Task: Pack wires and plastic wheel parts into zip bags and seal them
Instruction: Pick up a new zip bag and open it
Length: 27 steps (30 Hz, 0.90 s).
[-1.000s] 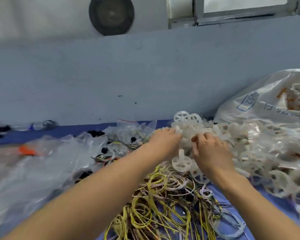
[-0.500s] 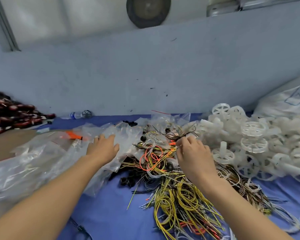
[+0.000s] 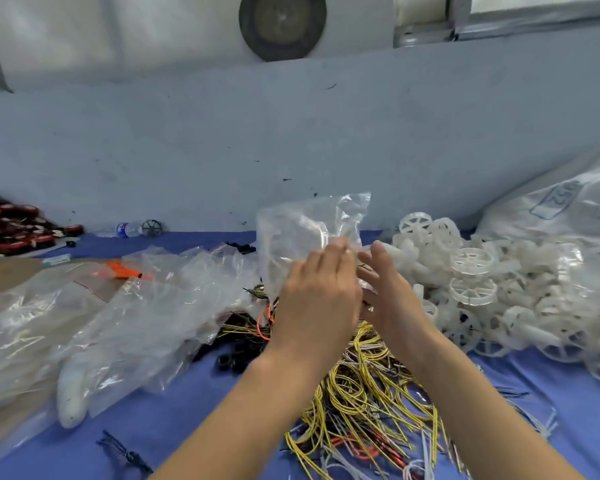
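A clear zip bag is held upright above the middle of a blue-covered desk, in front of a pale blue wall. The left hand is seen from the back, its fingers reaching up to the bag's lower right part; the fingertips appear to pinch the plastic, though motion blur hides the exact contact. The right hand is raised just beside the left one, with fingers straight and spread and nothing gripped; whether it touches the bag cannot be told.

Below both forearms a tangled heap of wires is spread on the desk, mostly yellow, with some red, white and dark strands. To the right, a large pile of white plastic wheel parts is seen, spoked wheels lying at all angles. Behind that pile a big white sack with blue print is leaned against the wall.

To the left, a loose heap of empty clear bags is spread over the desk, with an orange object lying among them. Small black parts are scattered near the wires. At the far left a pile of dark red items is seen, and a small water bottle is laid by the wall.
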Each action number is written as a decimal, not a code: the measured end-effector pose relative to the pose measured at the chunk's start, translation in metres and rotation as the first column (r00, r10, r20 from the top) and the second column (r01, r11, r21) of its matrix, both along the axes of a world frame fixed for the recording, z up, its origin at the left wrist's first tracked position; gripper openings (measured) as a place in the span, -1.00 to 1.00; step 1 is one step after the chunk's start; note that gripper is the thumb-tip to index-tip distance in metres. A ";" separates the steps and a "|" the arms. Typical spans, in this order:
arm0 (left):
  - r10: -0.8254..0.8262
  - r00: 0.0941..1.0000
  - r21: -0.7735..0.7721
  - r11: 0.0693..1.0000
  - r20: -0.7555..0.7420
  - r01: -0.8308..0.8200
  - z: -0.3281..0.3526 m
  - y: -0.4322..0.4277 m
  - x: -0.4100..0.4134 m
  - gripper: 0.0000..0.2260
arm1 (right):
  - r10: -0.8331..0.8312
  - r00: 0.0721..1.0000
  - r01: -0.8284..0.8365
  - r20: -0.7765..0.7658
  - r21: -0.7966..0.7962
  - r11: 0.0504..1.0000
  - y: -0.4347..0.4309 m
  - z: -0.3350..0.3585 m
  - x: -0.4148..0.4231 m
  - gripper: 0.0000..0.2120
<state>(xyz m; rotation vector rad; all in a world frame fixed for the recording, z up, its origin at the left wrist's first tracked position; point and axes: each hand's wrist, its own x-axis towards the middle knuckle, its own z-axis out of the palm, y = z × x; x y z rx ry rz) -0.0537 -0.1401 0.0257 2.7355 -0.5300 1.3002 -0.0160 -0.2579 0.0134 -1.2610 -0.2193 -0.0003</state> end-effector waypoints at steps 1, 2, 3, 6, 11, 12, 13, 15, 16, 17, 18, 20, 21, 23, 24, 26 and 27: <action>0.006 1.000 0.014 1.000 -0.028 -0.005 -0.013 -0.019 -0.004 -0.62 | 0.006 0.999 -0.007 0.032 0.011 1.000 -0.005 -0.003 -0.003 -0.57; 0.010 0.998 0.017 1.000 -0.064 -0.009 -0.025 -0.037 -0.007 -0.59 | -0.001 0.999 0.000 0.039 0.026 1.000 -0.010 -0.007 -0.008 -0.64; 0.002 0.993 0.009 1.000 -0.115 -0.001 -0.035 -0.050 -0.009 -0.56 | -0.013 1.000 0.012 0.025 0.052 0.999 -0.017 -0.011 -0.010 -0.67; -0.037 0.974 -0.024 0.999 -0.221 0.033 -0.051 -0.076 -0.010 -0.51 | -0.036 0.999 0.035 0.002 0.126 0.991 -0.045 -0.030 -0.013 -0.64; -0.354 0.916 -0.111 0.935 -0.187 0.338 -0.066 -0.086 -0.014 -0.73 | -0.231 0.965 0.257 -0.122 0.276 0.926 -0.086 -0.054 -0.011 -0.87; -0.400 0.905 -0.250 0.900 -0.144 0.357 -0.067 -0.081 -0.015 -0.75 | -0.236 0.961 0.269 -0.144 0.280 0.922 -0.094 -0.054 -0.010 -0.86; -0.403 0.909 -0.389 0.858 -0.103 0.336 -0.067 -0.074 -0.013 -0.77 | -0.232 0.962 0.266 -0.147 0.290 0.919 -0.101 -0.054 -0.008 -0.85; -0.349 0.934 -0.636 0.739 -0.079 0.222 -0.063 -0.056 -0.007 -0.79 | -0.210 0.964 0.256 -0.164 0.347 0.902 -0.112 -0.055 -0.006 -0.84; -0.338 0.936 -0.759 0.634 -0.100 0.148 -0.060 -0.046 -0.002 -0.81 | -0.192 0.963 0.251 -0.188 0.377 0.892 -0.115 -0.057 -0.006 -0.84; -0.366 0.920 -0.870 0.488 -0.139 0.063 -0.057 -0.037 0.003 -0.82 | -0.171 0.962 0.245 -0.212 0.404 0.881 -0.117 -0.060 -0.006 -0.84; -0.443 0.879 -0.948 0.317 -0.175 -0.029 -0.055 -0.030 0.008 -0.83 | -0.151 0.961 0.240 -0.232 0.423 0.874 -0.117 -0.063 -0.006 -0.83; -0.629 0.752 -0.976 0.053 -0.197 -0.211 -0.056 -0.022 0.016 -0.84 | -0.122 0.958 0.233 -0.260 0.454 0.860 -0.115 -0.068 -0.005 -0.83; -0.693 0.693 -0.963 0.009 -0.199 -0.268 -0.060 -0.021 0.018 -0.83 | -0.114 0.958 0.230 -0.262 0.471 0.852 -0.115 -0.070 -0.005 -0.83; -0.778 0.601 -0.948 -0.022 -0.183 -0.317 -0.068 -0.020 0.022 -0.78 | -0.111 0.959 0.232 -0.262 0.494 0.838 -0.117 -0.073 -0.005 -0.83; -0.806 0.568 -0.943 -0.038 -0.167 -0.332 -0.071 -0.020 0.023 -0.76 | -0.114 0.957 0.236 -0.266 0.495 0.836 -0.117 -0.075 -0.005 -0.83; -0.832 0.535 -0.931 -0.069 -0.144 -0.358 -0.073 -0.020 0.027 -0.74 | -0.123 0.951 0.249 -0.283 0.469 0.848 -0.118 -0.077 -0.005 -0.83; -0.830 0.542 -0.927 -0.090 -0.132 -0.364 -0.074 -0.020 0.029 -0.73 | -0.136 0.946 0.260 -0.294 0.442 0.859 -0.118 -0.077 -0.005 -0.83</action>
